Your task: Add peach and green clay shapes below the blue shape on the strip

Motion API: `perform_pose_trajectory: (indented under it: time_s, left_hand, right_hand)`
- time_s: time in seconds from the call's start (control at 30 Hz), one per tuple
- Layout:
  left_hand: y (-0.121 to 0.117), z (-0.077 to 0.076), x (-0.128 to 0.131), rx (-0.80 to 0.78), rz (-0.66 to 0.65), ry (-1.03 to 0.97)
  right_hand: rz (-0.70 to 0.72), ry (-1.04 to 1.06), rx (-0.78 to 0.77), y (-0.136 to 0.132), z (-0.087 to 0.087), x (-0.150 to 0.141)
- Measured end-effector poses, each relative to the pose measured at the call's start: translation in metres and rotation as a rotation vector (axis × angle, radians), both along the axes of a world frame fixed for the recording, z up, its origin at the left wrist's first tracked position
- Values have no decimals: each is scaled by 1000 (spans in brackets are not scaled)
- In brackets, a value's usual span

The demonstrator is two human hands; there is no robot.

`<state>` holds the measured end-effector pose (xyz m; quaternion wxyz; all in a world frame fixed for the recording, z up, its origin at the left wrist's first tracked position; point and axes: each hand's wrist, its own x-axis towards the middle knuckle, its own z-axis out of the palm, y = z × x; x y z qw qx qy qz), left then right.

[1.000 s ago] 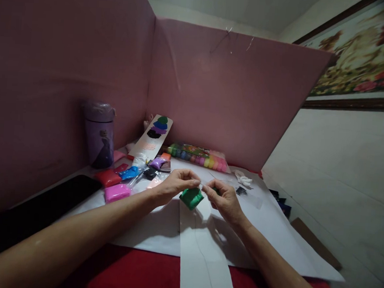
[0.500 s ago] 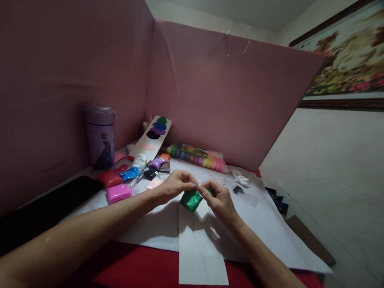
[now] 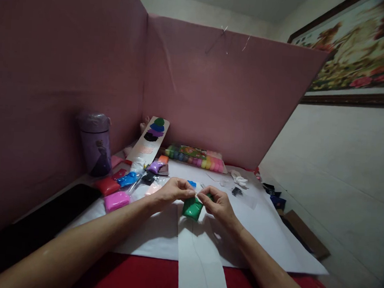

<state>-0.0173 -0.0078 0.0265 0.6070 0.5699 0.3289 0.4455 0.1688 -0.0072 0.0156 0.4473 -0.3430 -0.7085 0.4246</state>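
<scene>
Green, soft-looking clear-plastic packet (image 3: 192, 210) hangs between two bare hands, above the surface (image 3: 270, 241) near the middle of its white front edge. From the left, a purple cylindrical tumbler (image 3: 95, 141) stands by the surface's left edge. Just beside it lie a red plastic packet (image 3: 108, 186), a bright pink plastic packet (image 3: 117, 201) and a blue plastic packet (image 3: 128, 179). Toward the back left corner, a long white card (image 3: 142, 148) with coloured patches stands tilted. The left hand's (image 3: 172, 191) fingers pinch the green packet's upper edge. Along the back edge lies a clear pack of multicoloured pieces (image 3: 194, 158). Beneath the green packet, a white paper strip (image 3: 200, 263) with a thin line extends past the white front edge. The right hand's (image 3: 220, 204) fingers are closed on the packet's upper edge too. Farther right lies a small black piece (image 3: 237, 191).
</scene>
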Motion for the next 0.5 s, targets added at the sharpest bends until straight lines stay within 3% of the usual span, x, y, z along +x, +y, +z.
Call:
perform_pose_trajectory:
  time_s: [0.5]
  left_hand:
    - [-3,-1,1,-7,23,58]
  right_hand:
    - [-63,-71,39,-3,-7,-2]
